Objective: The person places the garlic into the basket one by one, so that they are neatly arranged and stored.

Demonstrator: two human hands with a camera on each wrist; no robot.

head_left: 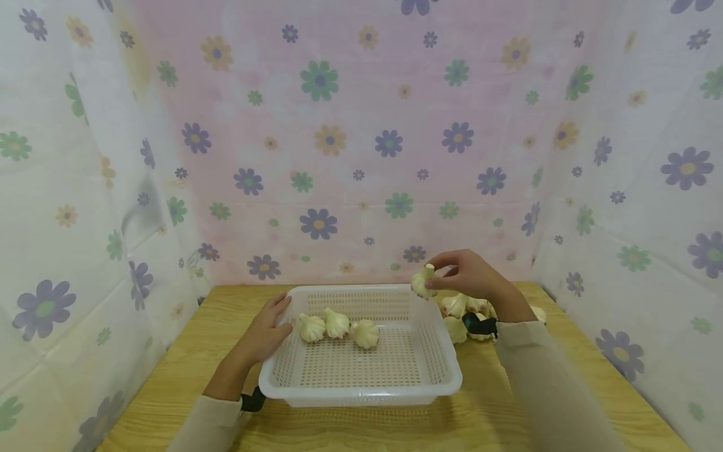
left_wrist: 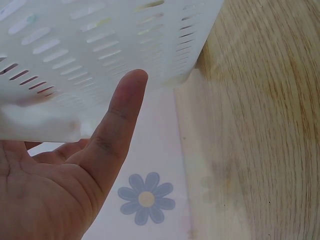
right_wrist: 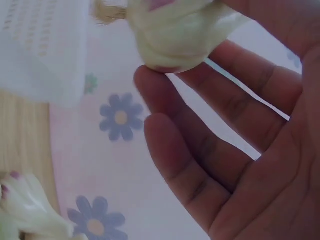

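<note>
My right hand pinches a whitish garlic bulb between thumb and fingers, up over the basket's far right corner. In the right wrist view this garlic bulb shows its root end, and the lower fingers are spread below it. A white plastic basket with slotted walls stands on the table. At its left rim my left hand holds it, thumb over the edge; in the left wrist view one finger lies along the outer wall. Three garlic bulbs lie in the basket's left and middle part.
Several more garlic bulbs lie to the right of the basket, partly hidden under my right wrist. The wooden table is enclosed by flower-print cloth behind and at both sides.
</note>
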